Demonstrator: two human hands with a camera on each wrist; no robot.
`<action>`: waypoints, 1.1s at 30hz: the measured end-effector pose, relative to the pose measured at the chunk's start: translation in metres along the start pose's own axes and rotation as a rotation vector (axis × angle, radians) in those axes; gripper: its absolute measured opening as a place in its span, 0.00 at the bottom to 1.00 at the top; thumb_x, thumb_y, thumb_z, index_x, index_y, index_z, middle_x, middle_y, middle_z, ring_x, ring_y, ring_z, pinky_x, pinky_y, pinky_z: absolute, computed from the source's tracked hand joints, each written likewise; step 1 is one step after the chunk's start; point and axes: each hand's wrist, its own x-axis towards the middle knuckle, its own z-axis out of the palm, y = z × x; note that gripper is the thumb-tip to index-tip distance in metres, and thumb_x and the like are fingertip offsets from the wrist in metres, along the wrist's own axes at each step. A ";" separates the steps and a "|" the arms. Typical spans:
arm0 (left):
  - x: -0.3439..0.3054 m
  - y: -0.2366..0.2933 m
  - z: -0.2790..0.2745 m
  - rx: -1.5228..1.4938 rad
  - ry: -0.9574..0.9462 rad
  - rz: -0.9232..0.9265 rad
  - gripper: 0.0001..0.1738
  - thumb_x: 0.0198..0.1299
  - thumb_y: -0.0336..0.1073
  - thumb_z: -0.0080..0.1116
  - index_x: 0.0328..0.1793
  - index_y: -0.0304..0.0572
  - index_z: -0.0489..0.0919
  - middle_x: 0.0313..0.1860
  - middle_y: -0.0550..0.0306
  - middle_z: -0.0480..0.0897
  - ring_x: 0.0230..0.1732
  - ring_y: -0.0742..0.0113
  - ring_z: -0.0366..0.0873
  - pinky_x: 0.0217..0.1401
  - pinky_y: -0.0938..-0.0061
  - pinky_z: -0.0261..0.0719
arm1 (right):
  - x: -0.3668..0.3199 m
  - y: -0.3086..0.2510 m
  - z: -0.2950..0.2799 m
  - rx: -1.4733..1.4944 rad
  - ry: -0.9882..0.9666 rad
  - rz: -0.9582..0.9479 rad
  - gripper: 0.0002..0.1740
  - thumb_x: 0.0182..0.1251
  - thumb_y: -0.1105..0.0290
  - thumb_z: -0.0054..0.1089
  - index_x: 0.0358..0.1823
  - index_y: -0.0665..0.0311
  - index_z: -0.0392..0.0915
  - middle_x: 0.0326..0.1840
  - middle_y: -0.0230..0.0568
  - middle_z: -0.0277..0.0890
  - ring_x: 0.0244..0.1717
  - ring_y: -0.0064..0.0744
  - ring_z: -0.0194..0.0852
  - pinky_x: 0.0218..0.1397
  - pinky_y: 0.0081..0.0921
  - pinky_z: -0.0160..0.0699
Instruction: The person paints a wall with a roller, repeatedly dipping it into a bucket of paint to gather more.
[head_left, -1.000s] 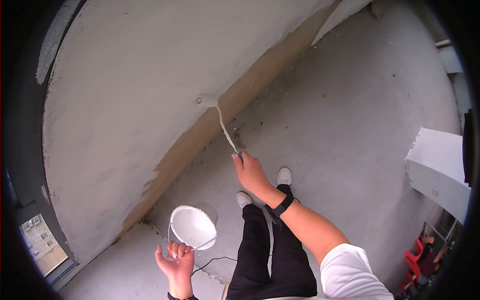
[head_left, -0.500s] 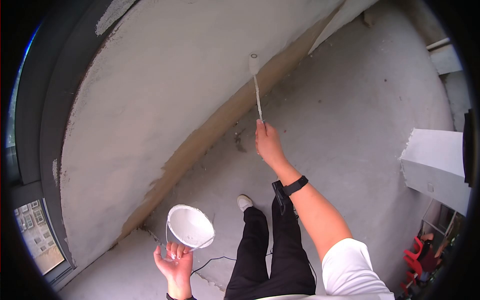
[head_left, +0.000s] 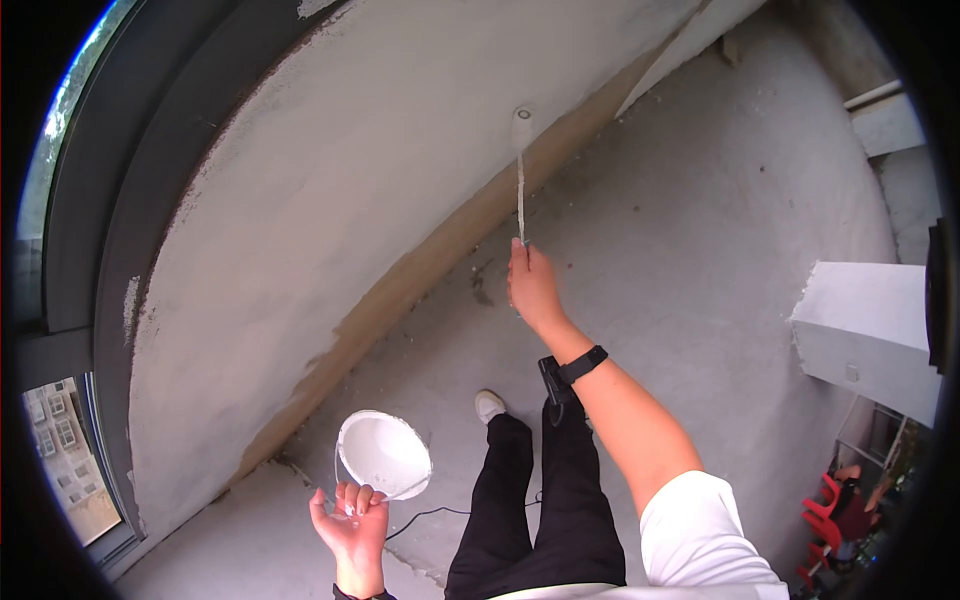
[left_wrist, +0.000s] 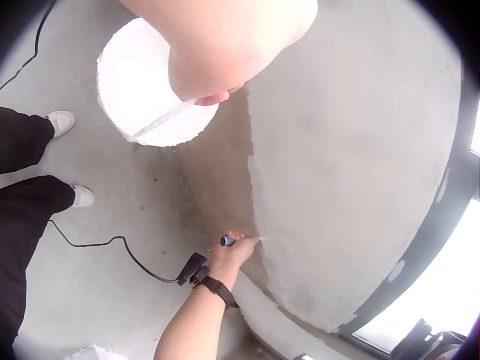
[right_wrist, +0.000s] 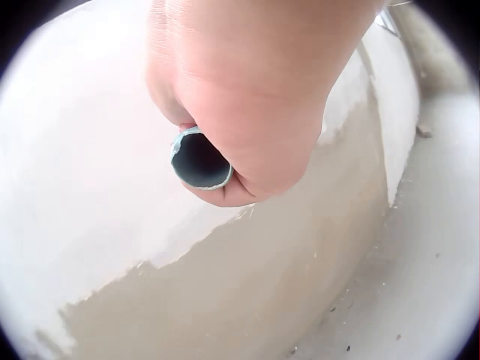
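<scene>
My right hand grips the handle of a paint roller, its rod coated in pale paint. Up against the wall, the white roller head lies just above a bare brown strip. The right wrist view shows the fingers wrapped around the handle, with its hollow end towards the camera. Low in the head view, my left hand holds a white bucket by its thin bail, fingers curled over it. Paint smears mark that hand. The bucket tilts, showing its whitish inside.
Grey concrete floor runs along the wall's foot. A black cable trails beside my legs. At the right stand a white box-shaped block and red chairs. A dark window frame borders the wall on the left.
The right hand has carried the roller up and rightward along the wall, its rod now nearly upright in view. The left hand and bucket hardly moved. The head view has shifted slightly.
</scene>
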 end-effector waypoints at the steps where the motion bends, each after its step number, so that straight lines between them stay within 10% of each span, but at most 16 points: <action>1: 0.001 0.000 -0.001 -0.006 -0.005 -0.005 0.21 0.68 0.52 0.54 0.30 0.49 0.63 0.20 0.64 0.56 0.23 0.69 0.55 0.41 0.68 0.59 | -0.011 0.002 0.006 -0.067 -0.009 -0.032 0.27 0.86 0.53 0.46 0.37 0.75 0.73 0.33 0.69 0.78 0.37 0.73 0.76 0.42 0.55 0.72; 10: 0.001 0.001 -0.002 0.060 -0.051 -0.014 0.21 0.67 0.52 0.55 0.30 0.49 0.63 0.20 0.64 0.55 0.23 0.69 0.55 0.41 0.68 0.59 | 0.011 -0.013 -0.025 -0.070 0.018 -0.071 0.27 0.87 0.54 0.44 0.38 0.74 0.72 0.27 0.61 0.74 0.31 0.67 0.73 0.40 0.51 0.74; 12: -0.003 -0.003 0.003 0.056 -0.046 -0.004 0.21 0.67 0.53 0.55 0.30 0.49 0.63 0.20 0.64 0.55 0.23 0.68 0.55 0.41 0.68 0.59 | 0.016 -0.033 -0.027 0.167 0.020 0.046 0.25 0.88 0.50 0.45 0.33 0.60 0.65 0.19 0.27 0.60 0.15 0.21 0.59 0.17 0.28 0.60; 13: -0.004 -0.003 0.004 0.065 -0.048 -0.003 0.21 0.67 0.53 0.55 0.30 0.49 0.63 0.20 0.64 0.55 0.23 0.68 0.55 0.41 0.68 0.59 | 0.014 -0.010 -0.011 0.086 0.052 -0.088 0.25 0.88 0.49 0.45 0.33 0.59 0.65 0.19 0.25 0.60 0.14 0.18 0.58 0.16 0.26 0.58; 14: -0.005 -0.003 0.003 0.068 -0.051 0.001 0.22 0.67 0.53 0.55 0.30 0.49 0.63 0.20 0.63 0.55 0.23 0.68 0.55 0.41 0.67 0.59 | -0.010 -0.012 0.002 -0.025 0.060 -0.097 0.27 0.87 0.54 0.44 0.38 0.75 0.73 0.32 0.67 0.77 0.38 0.73 0.74 0.43 0.54 0.74; 15: -0.004 -0.004 0.004 0.069 -0.055 0.003 0.22 0.67 0.53 0.55 0.30 0.49 0.63 0.20 0.63 0.55 0.23 0.68 0.55 0.42 0.67 0.59 | -0.039 -0.017 0.012 -0.129 0.051 -0.131 0.26 0.87 0.55 0.45 0.39 0.75 0.73 0.34 0.71 0.78 0.41 0.77 0.74 0.45 0.58 0.73; 20: -0.012 -0.009 0.019 0.108 -0.050 0.016 0.22 0.67 0.53 0.55 0.29 0.49 0.62 0.20 0.64 0.56 0.23 0.68 0.55 0.42 0.67 0.59 | -0.065 -0.013 0.005 -0.195 -0.085 -0.061 0.26 0.86 0.55 0.45 0.40 0.74 0.74 0.38 0.73 0.79 0.46 0.77 0.76 0.48 0.60 0.73; 23: -0.016 -0.015 0.025 0.109 -0.058 0.025 0.22 0.67 0.52 0.56 0.30 0.48 0.63 0.20 0.64 0.56 0.23 0.68 0.54 0.42 0.67 0.59 | 0.013 -0.024 -0.028 -0.023 0.031 -0.021 0.28 0.87 0.52 0.44 0.36 0.73 0.72 0.27 0.64 0.78 0.31 0.69 0.78 0.36 0.54 0.76; 25: -0.019 -0.016 0.023 0.098 -0.065 0.030 0.21 0.67 0.52 0.57 0.31 0.47 0.64 0.21 0.64 0.57 0.22 0.68 0.53 0.41 0.67 0.58 | 0.047 -0.061 -0.062 0.337 -0.061 0.157 0.25 0.87 0.47 0.44 0.35 0.60 0.64 0.20 0.27 0.59 0.13 0.20 0.55 0.17 0.26 0.60; 33: -0.014 -0.014 0.029 0.043 -0.018 0.034 0.21 0.64 0.51 0.58 0.30 0.48 0.63 0.20 0.64 0.56 0.22 0.68 0.54 0.40 0.67 0.58 | -0.026 -0.007 0.014 -0.035 -0.183 -0.037 0.26 0.87 0.49 0.43 0.33 0.63 0.65 0.18 0.31 0.62 0.14 0.25 0.62 0.17 0.31 0.63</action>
